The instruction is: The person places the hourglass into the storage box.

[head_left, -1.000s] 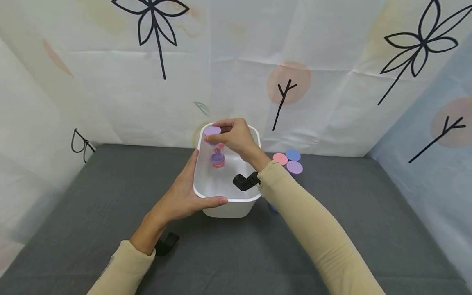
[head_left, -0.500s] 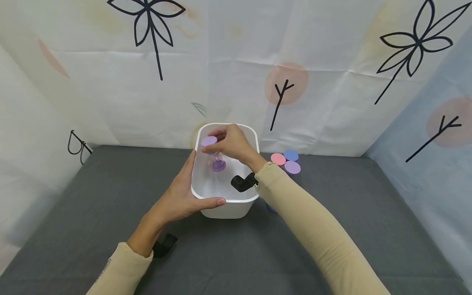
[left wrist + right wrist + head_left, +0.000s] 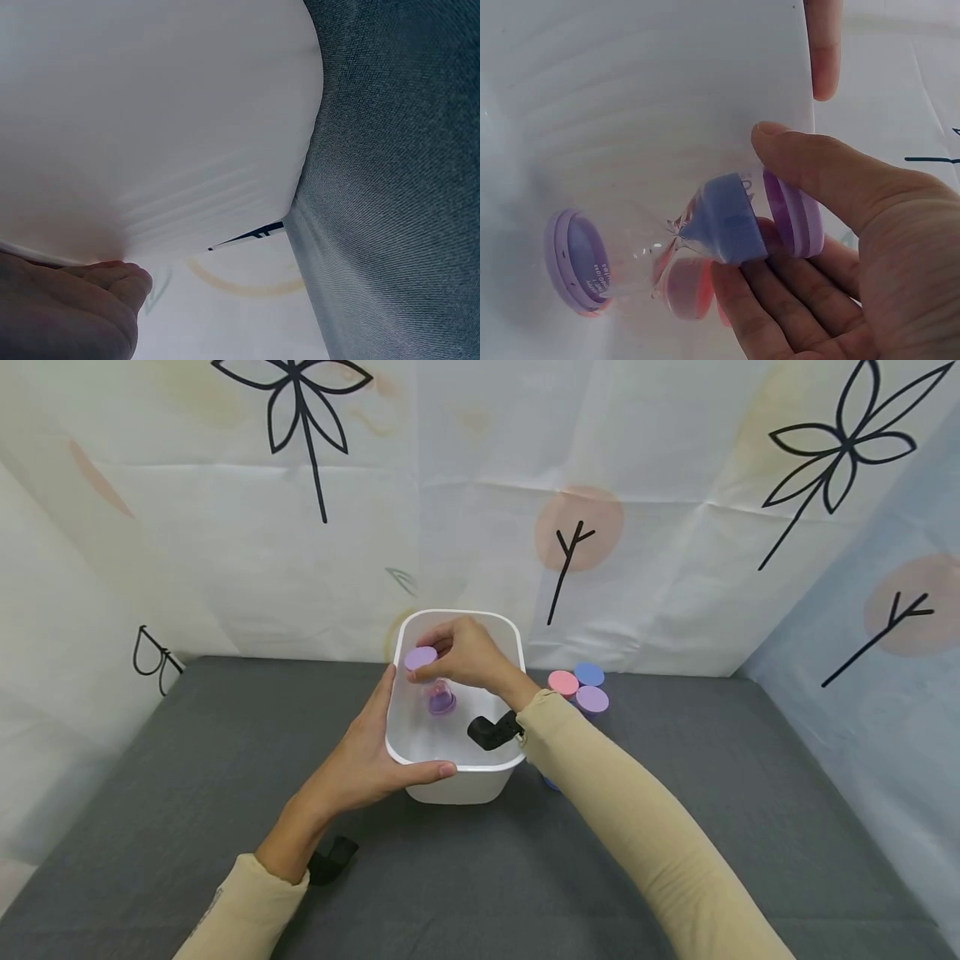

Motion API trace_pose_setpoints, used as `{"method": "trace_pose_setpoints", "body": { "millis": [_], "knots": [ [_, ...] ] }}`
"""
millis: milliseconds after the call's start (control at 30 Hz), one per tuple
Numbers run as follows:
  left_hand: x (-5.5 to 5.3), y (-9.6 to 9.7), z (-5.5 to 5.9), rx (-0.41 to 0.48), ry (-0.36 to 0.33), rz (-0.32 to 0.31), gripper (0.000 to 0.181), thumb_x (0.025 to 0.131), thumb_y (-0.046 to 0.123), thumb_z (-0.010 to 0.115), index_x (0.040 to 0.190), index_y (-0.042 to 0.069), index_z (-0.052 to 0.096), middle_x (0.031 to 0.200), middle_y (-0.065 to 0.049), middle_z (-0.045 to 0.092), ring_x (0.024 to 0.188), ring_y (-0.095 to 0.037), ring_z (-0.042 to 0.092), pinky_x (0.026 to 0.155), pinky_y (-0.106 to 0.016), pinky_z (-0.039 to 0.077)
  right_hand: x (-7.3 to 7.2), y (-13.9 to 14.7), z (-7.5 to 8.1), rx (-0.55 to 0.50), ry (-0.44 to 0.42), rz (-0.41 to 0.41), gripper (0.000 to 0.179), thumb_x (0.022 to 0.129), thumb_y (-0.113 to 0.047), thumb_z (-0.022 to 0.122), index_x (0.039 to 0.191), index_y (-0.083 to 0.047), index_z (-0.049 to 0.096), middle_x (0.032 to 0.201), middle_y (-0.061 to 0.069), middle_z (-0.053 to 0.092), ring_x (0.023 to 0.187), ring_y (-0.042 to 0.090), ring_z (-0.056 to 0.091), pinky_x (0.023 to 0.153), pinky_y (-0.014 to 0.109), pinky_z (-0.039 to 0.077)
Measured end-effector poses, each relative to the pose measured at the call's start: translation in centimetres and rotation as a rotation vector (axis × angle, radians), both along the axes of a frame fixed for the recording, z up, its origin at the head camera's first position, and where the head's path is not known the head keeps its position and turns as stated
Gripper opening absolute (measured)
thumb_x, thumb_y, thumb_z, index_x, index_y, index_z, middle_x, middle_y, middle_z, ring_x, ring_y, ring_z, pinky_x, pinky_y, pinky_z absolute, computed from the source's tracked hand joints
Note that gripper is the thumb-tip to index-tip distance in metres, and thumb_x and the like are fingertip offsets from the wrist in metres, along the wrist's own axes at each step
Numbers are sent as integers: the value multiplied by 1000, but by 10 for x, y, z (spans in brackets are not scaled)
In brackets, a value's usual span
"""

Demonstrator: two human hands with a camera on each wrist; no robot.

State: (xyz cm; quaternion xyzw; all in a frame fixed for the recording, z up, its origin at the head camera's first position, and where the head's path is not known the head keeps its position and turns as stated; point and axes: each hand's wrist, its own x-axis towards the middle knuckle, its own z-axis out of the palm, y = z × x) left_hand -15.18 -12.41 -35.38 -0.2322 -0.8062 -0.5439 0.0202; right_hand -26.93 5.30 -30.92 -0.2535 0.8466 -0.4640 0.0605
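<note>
Purple-capped sand timer [image 3: 727,221], pinched in the right hand [image 3: 472,653], has been lowered deeper inside the white bin [image 3: 455,768] touched by the spread left hand [image 3: 371,756], its placement seemingly almost complete.

From the near side of the bin [image 3: 459,788], a hand could pass over its rim, right of the left hand [image 3: 366,753], which lines its left wall. Right hand [image 3: 471,653] and hourglass [image 3: 421,658] obstruct its left half; the right sleeve [image 3: 607,789] bars its right side, with 3 caps [image 3: 592,699] beyond.
</note>
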Motion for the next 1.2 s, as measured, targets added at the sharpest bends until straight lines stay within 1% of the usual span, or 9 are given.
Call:
{"method": "trace_pose_setpoints", "body": {
  "millis": [100,200,267,500,667,833,900,1100,1200],
  "knots": [
    [-1,0,0,15,1,-13,130,68,38,96,161,39,5,151,-3,41,121,-18,55,88,-57,54,0,0,0,23,-24,5,42,74,-15,92,109,1,75,102,11,76,94,17,72,80,25,54],
    [0,0,0,12,3,-13,130,69,37,96,162,38,5,150,-1,42,121,-18,55,88,-56,54,0,0,0,50,-51,8,46,74,-15,92,113,2,74,106,13,76,98,18,72,82,26,54],
    [0,0,0,9,5,-11,130,69,36,95,162,37,4,150,1,41,121,-19,55,87,-56,55,0,0,0,72,-61,7,47,74,-15,92,115,1,74,107,11,76,99,17,72,83,26,54],
    [1,1,1,43,-13,-36,129,70,32,96,161,41,4,149,3,42,121,-24,57,85,-54,56,-1,-1,-2,130,-75,35,49,74,-10,92,117,3,72,112,11,74,104,17,71,88,25,53],
    [0,1,0,46,-11,-40,128,71,31,95,161,41,4,150,0,42,121,-26,57,85,-55,56,-1,-2,-2,154,-74,34,49,73,-8,92,117,3,72,112,12,74,103,18,71,88,24,53],
    [0,1,1,45,-3,-39,128,71,30,95,161,40,5,150,0,41,122,-25,56,86,-55,56,-3,-4,-2,231,-33,33,50,75,-11,91,118,3,72,114,12,74,105,18,70,89,22,52],
    [0,0,0,38,0,-36,129,70,29,95,161,39,4,151,0,41,123,-24,56,87,-53,56,-4,-4,-2,249,-25,32,50,75,-11,91,119,2,72,115,11,74,106,18,70,89,22,52],
    [-1,-1,-1,30,7,-36,131,70,25,96,161,36,3,152,-2,40,123,-25,55,86,-46,57,-3,-4,-1,249,-33,31,49,75,-11,91,118,3,72,114,11,74,104,18,70,89,23,52],
    [-1,0,-1,35,4,-36,129,70,28,96,161,37,5,150,-1,42,122,-25,56,85,-50,57,-2,-4,-1,249,-37,29,49,74,-10,91,117,2,73,114,11,74,104,18,70,89,22,52]
  ]
}}
